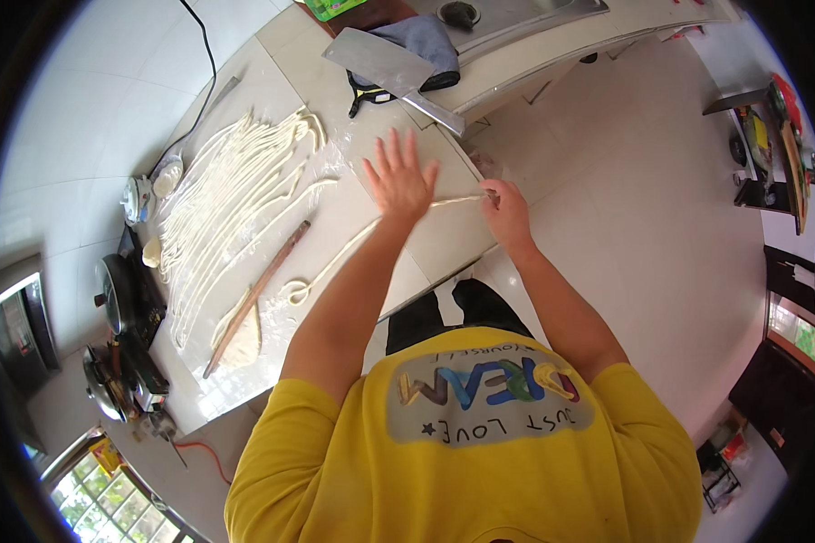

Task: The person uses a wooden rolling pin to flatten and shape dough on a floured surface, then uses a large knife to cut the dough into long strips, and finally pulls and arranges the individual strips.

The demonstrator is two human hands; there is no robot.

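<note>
My left hand [402, 182] is flat with its fingers spread, palm down over a thin dough strand [345, 248] on the tiled counter. Between the thumb and fingers of my right hand [506, 212], at the counter's front edge, is one end of that strand. Its other end curls into a loop on the floured surface to the left. Many long dough strands [224, 183] lie side by side farther left. A wooden rolling pin [261, 292] rests partly across a flat piece of dough [244, 343].
A cleaver [380, 64] lies on a grey-blue cloth [418, 37], its handle reaching toward the counter edge. Beyond is a metal sink [509, 24]. Along the wall stand a lidded pan [115, 292], a bowl of flour [168, 178] and a black cord [212, 64].
</note>
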